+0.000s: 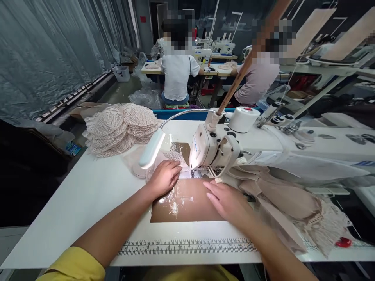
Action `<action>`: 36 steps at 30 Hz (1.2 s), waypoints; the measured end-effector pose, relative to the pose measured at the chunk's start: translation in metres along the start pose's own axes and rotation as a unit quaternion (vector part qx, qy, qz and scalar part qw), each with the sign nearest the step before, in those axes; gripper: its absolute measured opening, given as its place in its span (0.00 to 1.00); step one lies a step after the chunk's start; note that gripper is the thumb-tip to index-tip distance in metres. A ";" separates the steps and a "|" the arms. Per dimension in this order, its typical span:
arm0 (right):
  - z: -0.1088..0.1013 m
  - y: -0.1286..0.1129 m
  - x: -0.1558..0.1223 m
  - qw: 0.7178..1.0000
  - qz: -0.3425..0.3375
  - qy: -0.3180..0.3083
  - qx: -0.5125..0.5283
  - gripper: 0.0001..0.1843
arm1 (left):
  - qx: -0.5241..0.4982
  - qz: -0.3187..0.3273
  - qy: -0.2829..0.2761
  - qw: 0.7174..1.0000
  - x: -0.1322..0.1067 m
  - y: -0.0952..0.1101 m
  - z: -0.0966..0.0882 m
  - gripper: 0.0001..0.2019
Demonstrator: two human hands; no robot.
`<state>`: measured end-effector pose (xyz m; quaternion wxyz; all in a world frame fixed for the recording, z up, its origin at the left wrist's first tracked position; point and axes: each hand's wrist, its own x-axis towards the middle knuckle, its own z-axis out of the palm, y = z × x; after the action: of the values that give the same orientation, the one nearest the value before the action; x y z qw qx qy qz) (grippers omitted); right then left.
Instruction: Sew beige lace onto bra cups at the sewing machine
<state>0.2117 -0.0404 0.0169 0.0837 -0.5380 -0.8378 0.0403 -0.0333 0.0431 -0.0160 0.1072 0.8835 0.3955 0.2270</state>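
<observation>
My left hand (165, 176) bears down on a pale pink lace piece (172, 156), its fingers bent and close together at the left of the needle area. The lace reaches to the presser foot (195, 174) of a white sewing machine (205, 146). My right hand (227, 199) is over a brown covered panel (187, 207) in the table, just in front of the machine head. Its fingers are stretched and apart, with nothing seen between them. Beneath my left palm, part of the lace is hidden.
Stacked lace pieces (123, 127) lie at the back left. A lamp (152, 148) on a bent neck hangs by my left hand. Beige sewn pieces (295, 199) lie at the right. A ruler strip (187, 246) runs along the front edge. Two people sit at machines beyond.
</observation>
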 end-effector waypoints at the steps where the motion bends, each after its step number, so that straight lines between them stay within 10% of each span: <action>1: -0.004 0.004 -0.006 1.000 0.009 -0.008 -0.026 0.16 | -0.009 -0.008 0.002 1.000 0.000 -0.002 -0.003 0.13; 11: 0.006 0.045 -0.040 0.980 0.026 -0.046 -0.194 0.22 | -0.215 0.129 -0.236 0.939 -0.034 0.052 -0.053 0.14; 19: 0.008 0.059 -0.034 0.979 0.018 -0.023 -0.201 0.22 | -0.222 -0.137 -0.098 0.960 -0.029 0.029 -0.053 0.28; 23: 0.010 0.058 -0.033 0.974 0.042 -0.016 -0.222 0.22 | -0.271 -0.230 -0.134 0.925 -0.017 0.013 -0.041 0.36; 29: 0.008 0.057 -0.033 0.975 0.043 0.016 -0.215 0.13 | -0.433 -0.251 -0.184 0.846 -0.018 0.020 -0.033 0.14; 36: 0.000 0.033 -0.034 0.997 0.022 0.069 -0.032 0.17 | -0.528 -0.283 -0.181 0.780 -0.021 0.022 -0.030 0.13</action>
<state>0.2551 -0.0571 0.0084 0.1229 -0.5605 -0.8187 -0.0220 -0.0457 0.0127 0.0118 0.6858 0.5617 0.4192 0.1959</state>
